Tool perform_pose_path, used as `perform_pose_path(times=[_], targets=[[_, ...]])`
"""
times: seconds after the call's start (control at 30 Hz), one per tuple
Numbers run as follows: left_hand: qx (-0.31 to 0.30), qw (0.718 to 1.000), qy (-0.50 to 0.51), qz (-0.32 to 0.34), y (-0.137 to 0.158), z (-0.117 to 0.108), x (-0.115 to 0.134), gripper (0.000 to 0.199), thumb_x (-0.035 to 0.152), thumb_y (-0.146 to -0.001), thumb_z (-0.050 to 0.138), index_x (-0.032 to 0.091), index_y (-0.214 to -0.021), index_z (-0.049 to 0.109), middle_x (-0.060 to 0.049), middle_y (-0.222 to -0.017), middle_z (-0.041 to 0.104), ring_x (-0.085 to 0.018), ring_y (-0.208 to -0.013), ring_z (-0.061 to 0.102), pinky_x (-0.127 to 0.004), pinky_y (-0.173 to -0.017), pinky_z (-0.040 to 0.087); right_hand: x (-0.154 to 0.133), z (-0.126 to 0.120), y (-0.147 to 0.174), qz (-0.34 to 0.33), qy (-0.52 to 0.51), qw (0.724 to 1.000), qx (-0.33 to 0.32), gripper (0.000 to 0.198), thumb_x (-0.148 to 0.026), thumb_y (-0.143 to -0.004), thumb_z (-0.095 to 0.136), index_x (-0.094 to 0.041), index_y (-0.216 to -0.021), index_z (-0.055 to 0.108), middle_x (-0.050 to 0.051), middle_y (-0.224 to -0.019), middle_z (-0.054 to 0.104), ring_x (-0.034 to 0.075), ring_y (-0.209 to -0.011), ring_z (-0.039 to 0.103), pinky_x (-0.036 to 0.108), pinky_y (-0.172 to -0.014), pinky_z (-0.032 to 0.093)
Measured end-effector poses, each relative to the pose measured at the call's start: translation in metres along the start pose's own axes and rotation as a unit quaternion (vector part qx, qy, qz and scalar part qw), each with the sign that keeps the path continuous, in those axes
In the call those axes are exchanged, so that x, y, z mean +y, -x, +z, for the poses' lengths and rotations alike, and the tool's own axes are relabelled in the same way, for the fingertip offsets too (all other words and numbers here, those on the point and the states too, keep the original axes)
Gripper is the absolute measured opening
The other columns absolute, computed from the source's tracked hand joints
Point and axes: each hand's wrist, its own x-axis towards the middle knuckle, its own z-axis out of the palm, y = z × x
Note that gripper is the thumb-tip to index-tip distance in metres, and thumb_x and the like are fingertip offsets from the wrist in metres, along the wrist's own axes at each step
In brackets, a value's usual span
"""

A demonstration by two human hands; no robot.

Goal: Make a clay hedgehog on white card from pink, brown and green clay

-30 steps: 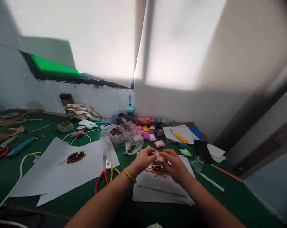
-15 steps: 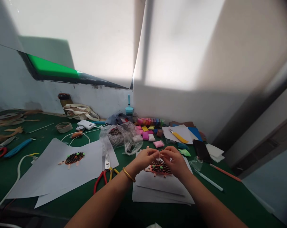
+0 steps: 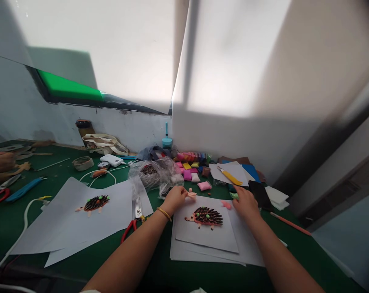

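A hedgehog picture with a pink body, dark spines and green dots lies on a white sheet. Above its left side, my left hand has its fingers closed at the edge of a lump of peach modelling clay. My right hand is at the sheets' upper right, thumb and fingers apart. It partly covers a green clay packet; whether it touches the packet is unclear. Just left of that hand lies a piece of pink clay.
Left on the green table are another hedgehog picture, red-handled scissors and a blue cutter. Behind my hands are clay packets, a plastic bag and a yellow cutter. Another person's hand shows at the far left.
My hands have parted from above the hedgehog: the left moved left, the right moved right. The hedgehog and pink clay now show fully. Another person's hand has come further in at left.
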Motion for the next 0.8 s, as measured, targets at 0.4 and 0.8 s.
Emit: perform_pose_path(times=[0.4,0.8], targets=[[0.080,0.981,-0.140,0.108,0.024,-0.010,0.052,0.019,0.030,-0.080,0.057,0.020,-0.094,0.064,-0.009,-0.104,0.060,-0.024,-0.099,0.053,-0.033,-0.088,0.037,-0.028,-0.016,0.008,-0.092,-0.127,0.988,-0.010,0.035,-0.029,-0.084,0.044,-0.024,-0.117,0.054,0.008,-0.120,0.060,0.023,-0.102,0.060,0.035,-0.079,0.050],[0.064,0.992,0.004,0.111,0.040,0.008,0.090,0.018,0.036,-0.076,0.062,0.021,-0.086,0.061,-0.003,-0.083,0.063,-0.018,-0.075,0.056,-0.027,-0.064,0.038,-0.092,-0.047,0.023,-0.205,-0.148,0.967,0.017,0.024,-0.026,-0.080,0.055,-0.023,-0.103,0.059,0.008,-0.108,0.058,0.025,-0.098,0.055,0.039,-0.084,0.046]])
